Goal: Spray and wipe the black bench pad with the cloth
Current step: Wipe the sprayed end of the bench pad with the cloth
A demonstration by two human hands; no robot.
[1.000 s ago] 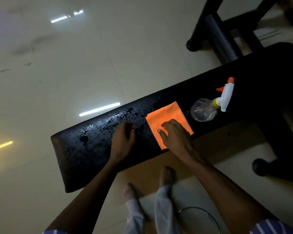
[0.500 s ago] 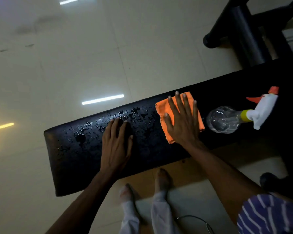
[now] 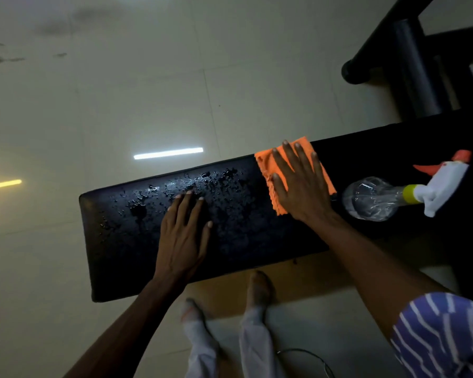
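The black bench pad (image 3: pixel 115 241) runs from lower left to upper right, with water droplets across its far left half. An orange cloth (image 3: pixel 265 162) lies on the pad's far edge. My right hand (image 3: pixel 301 184) presses flat on the cloth, fingers spread. My left hand (image 3: pixel 183 233) rests flat on the wet pad, fingers apart, holding nothing. A clear spray bottle (image 3: pixel 372 199) with a white and orange trigger head lies on its side on the pad, just right of my right hand.
Black metal frame legs (image 3: pixel 410 66) of the bench stand at the upper right. Glossy tiled floor (image 3: pixel 148 91) surrounds the bench and reflects strip lights. My feet (image 3: pixel 257 287) stand just in front of the pad.
My right hand flattened on the cloth and slid it from the pad's near side to its far edge. My left hand opened flat on the pad.
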